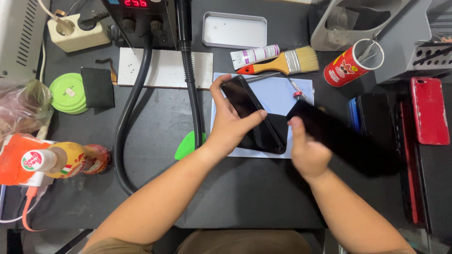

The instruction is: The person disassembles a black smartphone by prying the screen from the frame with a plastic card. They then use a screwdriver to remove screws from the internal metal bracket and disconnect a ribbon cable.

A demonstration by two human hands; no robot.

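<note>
- My left hand (230, 124) clamps the slim black glossy phone (252, 115), thumb across its glass face, fingers curled over its far long edge.
- The phone's long axis runs diagonally, one end toward the upper left, the other lower right, over the pale blue work mat (278, 91).
- My right hand (308, 150) grips a blurred flat black panel (343, 136), slanting down to the right.
- Beyond the mat lie a wooden brush with an orange handle (282, 63) and a small white tube (254, 55).

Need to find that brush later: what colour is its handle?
Orange, with pale bristles; the brush shows best in the head view, above the left hand.
</note>
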